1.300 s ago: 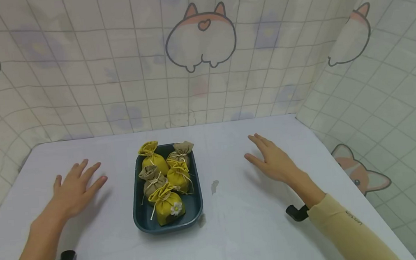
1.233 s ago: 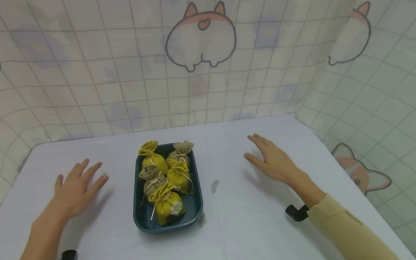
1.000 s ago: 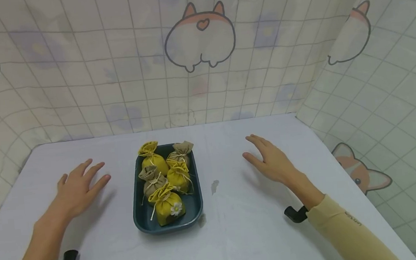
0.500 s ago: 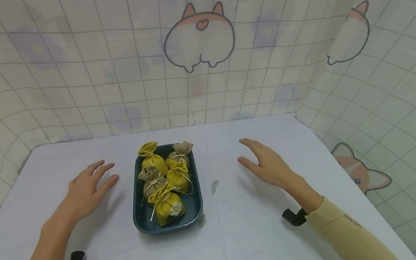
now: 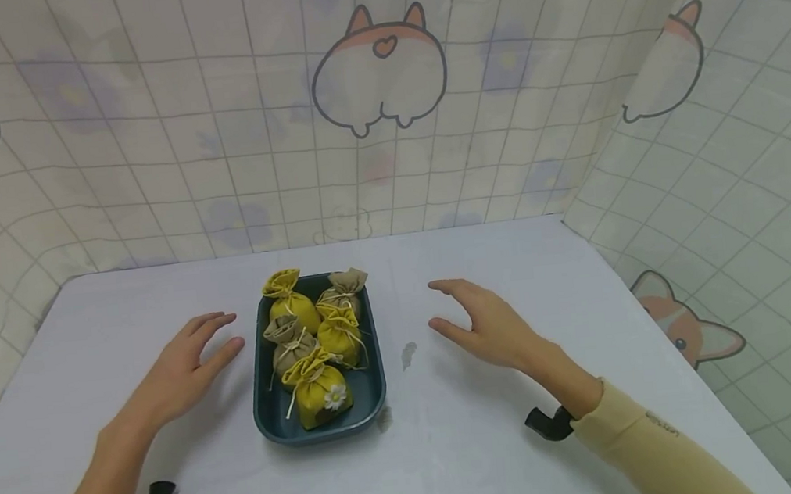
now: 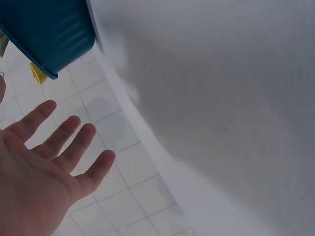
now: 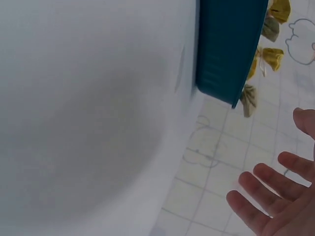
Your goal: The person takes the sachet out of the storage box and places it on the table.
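Head cam: facing forward and down over table (image 5: 447, 438); widest. Wrist cams: low, close above it, tilted, facing gridded backdrop (image 5: 304, 169). Shared by all: tray (image 5: 313, 438), 7–8 o'clock in head view, 10 o'clock left wrist, 1–2 right wrist.

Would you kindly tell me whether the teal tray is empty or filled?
Partly filled: the tray holds five pouches, three yellow and two tan, its bottom partly bare.

Curtained-off space, corgi-print curtain (image 5: 380, 76), white tabletop (image 5: 449, 454)
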Tool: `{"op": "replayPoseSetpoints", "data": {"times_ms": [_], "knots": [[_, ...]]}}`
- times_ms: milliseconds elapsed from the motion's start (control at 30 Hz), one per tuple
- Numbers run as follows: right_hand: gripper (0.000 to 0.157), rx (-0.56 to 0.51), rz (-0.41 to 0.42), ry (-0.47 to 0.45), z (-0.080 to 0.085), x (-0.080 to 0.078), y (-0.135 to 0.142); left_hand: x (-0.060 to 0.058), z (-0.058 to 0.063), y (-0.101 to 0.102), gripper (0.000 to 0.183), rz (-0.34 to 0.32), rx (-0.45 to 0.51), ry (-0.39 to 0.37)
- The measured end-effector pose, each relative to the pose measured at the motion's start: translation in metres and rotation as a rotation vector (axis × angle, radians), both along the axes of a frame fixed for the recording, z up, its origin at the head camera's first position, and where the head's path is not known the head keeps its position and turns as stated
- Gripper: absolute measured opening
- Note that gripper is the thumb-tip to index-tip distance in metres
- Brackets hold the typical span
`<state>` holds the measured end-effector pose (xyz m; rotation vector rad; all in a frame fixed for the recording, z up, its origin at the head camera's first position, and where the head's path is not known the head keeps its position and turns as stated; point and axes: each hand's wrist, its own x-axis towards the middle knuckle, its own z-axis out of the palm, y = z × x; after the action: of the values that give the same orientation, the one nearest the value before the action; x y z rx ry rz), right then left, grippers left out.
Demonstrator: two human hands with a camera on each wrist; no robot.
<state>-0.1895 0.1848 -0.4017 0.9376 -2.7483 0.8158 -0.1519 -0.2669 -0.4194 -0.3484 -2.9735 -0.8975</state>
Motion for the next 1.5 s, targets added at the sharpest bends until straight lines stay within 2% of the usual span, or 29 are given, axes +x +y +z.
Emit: {"op": "replayPoseSetpoints", "data": {"times_ms": [167, 300, 433, 700, 967, 1100, 1333, 1500], "knots": [[0.054, -0.013, 0.036, 0.001, 0.004, 0.008, -0.012, 0.002, 0.001, 0.007, 0.065, -0.016, 0.043, -0.021], [0.05, -0.042, 0.083, 0.005, 0.005, 0.013, -0.021, 0.003, 0.001, 0.01, 0.063, -0.021, 0.071, -0.01], [0.047, -0.075, 0.136, -0.007, 0.006, 0.017, -0.03, 0.003, 0.001, 0.013, 0.061, -0.029, 0.14, -0.011], [0.044, -0.129, 0.233, -0.055, 0.002, 0.024, -0.047, 0.005, 0.003, 0.019, 0.069, 0.01, 0.277, -0.132], [0.043, -0.21, 0.354, -0.042, -0.005, 0.028, -0.067, 0.003, -0.001, 0.02, 0.075, 0.009, 0.411, -0.256], [0.042, -0.244, 0.4, -0.07, -0.007, 0.028, -0.078, 0.002, -0.003, 0.021, 0.075, 0.011, 0.486, -0.309], [0.047, -0.273, 0.45, -0.12, -0.011, 0.03, -0.095, 0.0, -0.006, 0.027, 0.069, 0.013, 0.58, -0.349], [0.054, -0.238, 0.432, -0.175, -0.011, 0.032, -0.106, -0.001, -0.006, 0.028, 0.065, 0.018, 0.609, -0.364]]}}
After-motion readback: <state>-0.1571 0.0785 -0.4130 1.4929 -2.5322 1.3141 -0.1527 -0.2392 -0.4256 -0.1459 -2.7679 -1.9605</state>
